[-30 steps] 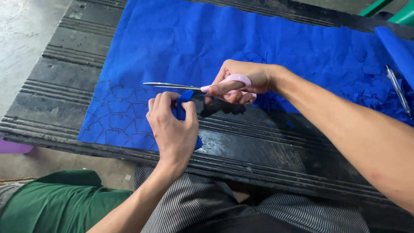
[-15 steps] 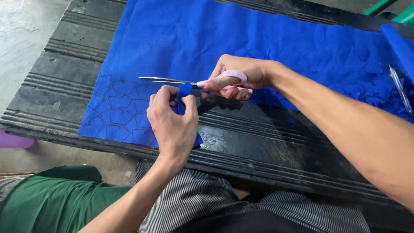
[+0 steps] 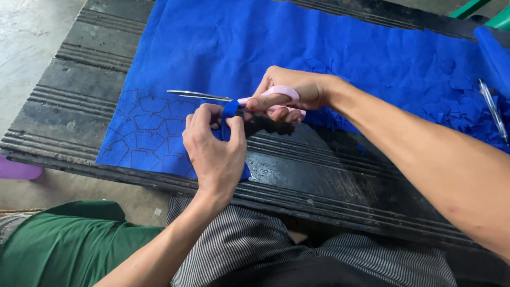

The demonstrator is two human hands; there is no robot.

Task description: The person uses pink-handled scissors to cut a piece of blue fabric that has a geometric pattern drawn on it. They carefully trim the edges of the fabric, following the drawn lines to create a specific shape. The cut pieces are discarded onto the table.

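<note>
On the left, the steel blades of the pink-handled scissors (image 3: 234,99) point leftward, their long axis running nearly level across the large blue felt sheet inked with outlined shapes (image 3: 329,48), which covers much of the dark ribbed wooden desk (image 3: 69,79). Just below the blades' pivot, the left hand (image 3: 215,151) has its grip closed, pinching a small blue felt piece (image 3: 230,114) upright between thumb and fingers; the piece sits at the inner end of the blades, touching them. To the right, the right hand (image 3: 289,93) has its grip closed through the pink loops; I cannot tell how far the blades part. Further right lie loose blue felt scraps (image 3: 457,114) and a slim pen (image 3: 493,111).
</note>
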